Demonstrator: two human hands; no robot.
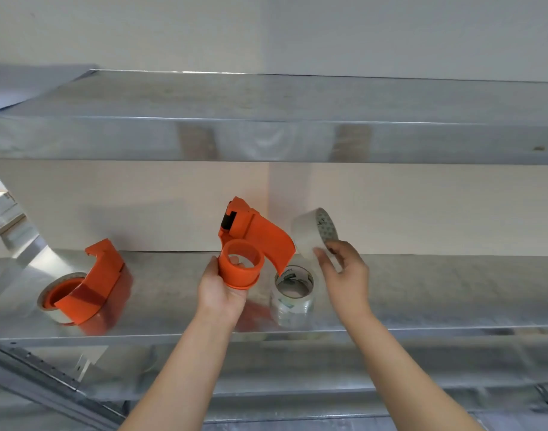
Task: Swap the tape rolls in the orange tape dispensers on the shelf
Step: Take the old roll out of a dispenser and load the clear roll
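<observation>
Item one: orange tape dispenser point(260, 234), held up above the metal shelf point(422, 293) by the left hand point(218, 293), whose fingers point(215, 272) curl round the round hub point(240, 269). The hub is empty, with no roll on it, and its open end faces the camera. Item two: clear tape roll point(308, 237), tilted on edge in the air just right of that dispenser. The right hand point(347, 275) pinches it at its lower rim with narrow fingers, and a patterned inner core shows. Item three: second clear tape roll point(293, 286), lying flat on the shelf between the two hands, below the held dispenser's curved blade guard. It has printed lettering on its core and is mirrored in the shiny surface. Item four: second orange dispenser point(95, 284), resting on the shelf well to the left and apart from both hands. It is loaded, with a tape roll point(53, 293) seated round its hub. Setting: an upper metal shelf point(266, 138) spans overhead, and a pale wall panel point(142, 206) closes the back.
</observation>
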